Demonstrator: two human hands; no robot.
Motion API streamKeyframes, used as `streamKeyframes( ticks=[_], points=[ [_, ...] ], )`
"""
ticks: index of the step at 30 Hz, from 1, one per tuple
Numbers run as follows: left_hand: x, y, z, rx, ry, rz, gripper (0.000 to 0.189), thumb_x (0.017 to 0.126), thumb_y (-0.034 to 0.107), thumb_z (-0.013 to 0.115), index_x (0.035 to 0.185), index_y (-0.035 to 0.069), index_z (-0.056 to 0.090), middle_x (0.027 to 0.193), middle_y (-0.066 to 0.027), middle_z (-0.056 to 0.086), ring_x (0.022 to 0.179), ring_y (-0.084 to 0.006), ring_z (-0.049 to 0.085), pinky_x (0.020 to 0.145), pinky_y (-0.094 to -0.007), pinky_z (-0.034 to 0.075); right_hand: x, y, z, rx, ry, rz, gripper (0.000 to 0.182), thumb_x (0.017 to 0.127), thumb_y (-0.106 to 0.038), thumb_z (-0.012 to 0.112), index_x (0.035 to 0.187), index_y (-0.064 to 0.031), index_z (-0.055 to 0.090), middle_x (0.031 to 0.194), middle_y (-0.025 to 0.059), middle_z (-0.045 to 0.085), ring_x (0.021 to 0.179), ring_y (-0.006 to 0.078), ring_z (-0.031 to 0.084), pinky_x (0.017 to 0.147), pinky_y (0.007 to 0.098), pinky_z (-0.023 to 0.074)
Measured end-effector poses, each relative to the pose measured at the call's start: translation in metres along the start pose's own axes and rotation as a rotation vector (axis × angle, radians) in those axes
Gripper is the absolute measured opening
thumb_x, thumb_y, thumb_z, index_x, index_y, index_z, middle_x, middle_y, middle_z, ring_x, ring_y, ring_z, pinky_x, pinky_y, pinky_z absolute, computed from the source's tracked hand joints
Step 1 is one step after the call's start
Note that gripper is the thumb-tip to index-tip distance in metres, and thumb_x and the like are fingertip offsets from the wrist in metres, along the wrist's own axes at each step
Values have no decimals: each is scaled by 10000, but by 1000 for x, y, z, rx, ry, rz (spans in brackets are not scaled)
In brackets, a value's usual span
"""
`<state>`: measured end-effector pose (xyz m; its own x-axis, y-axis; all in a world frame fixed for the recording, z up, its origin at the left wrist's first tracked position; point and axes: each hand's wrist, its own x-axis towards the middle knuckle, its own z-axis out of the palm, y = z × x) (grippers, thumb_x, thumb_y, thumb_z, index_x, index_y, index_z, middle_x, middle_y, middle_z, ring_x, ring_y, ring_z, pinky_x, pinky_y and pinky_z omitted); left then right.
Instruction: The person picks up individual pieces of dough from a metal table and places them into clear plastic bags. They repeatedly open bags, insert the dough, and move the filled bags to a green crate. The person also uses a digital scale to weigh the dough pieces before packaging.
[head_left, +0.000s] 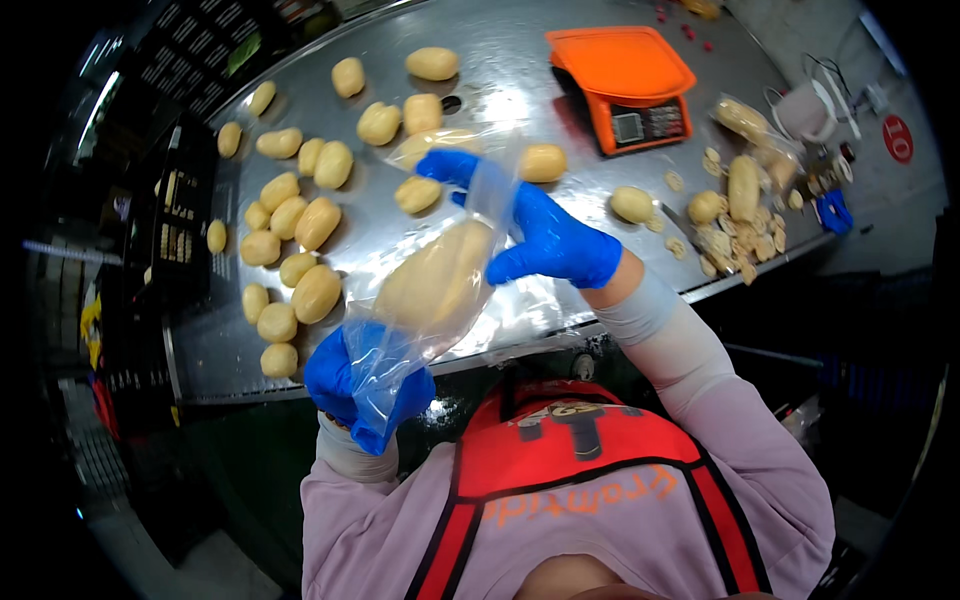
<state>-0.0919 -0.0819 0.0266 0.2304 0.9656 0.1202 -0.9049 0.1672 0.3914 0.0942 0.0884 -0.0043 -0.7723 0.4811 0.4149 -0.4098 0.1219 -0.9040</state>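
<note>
A clear plastic bag (480, 199) stretches between my hands above the metal table, with pale lotus root pieces (435, 277) inside it. Its lower left end is bunched in my left hand (367, 382), in a blue glove. My right hand (555, 232), gloved in blue too, holds the bag's other end between thumb and fingers. Film covers part of the fingers, which reach out past the bag. Just beyond those fingertips, another lotus root (439, 144) lies partly behind the film. A short lotus root piece (418, 195) rests below it on the table.
Several peeled lotus roots (316, 294) spread over the left of the steel table (217, 367). An orange scale (622, 67) stands at the back right. Lotus root slices (750, 240), a knife (679, 219) and a bagged lotus root (742, 118) lie rightward. Black crates (180, 210) flank the left edge.
</note>
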Motion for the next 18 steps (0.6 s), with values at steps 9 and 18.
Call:
streamKeyframes(
  ticks=[9,18],
  points=[
    [97,-138,-10,771,360,331,325,971,329,459,1183,99,548,1113,-29,575,904,-132,555,753,-271,432,-186,-94,-52,8,717,109,290,975,-218,485,954,-5,681,877,81,681,848,154,628,819,302,497],
    [170,-379,69,1032,-71,-298,246,739,-7,711,981,-5,667,927,-70,681,856,-165,637,805,-293,505,-386,-125,-91,-149,1353,-28,258,957,-210,551,837,-5,650,695,16,613,669,70,534,628,251,452]
  ],
)
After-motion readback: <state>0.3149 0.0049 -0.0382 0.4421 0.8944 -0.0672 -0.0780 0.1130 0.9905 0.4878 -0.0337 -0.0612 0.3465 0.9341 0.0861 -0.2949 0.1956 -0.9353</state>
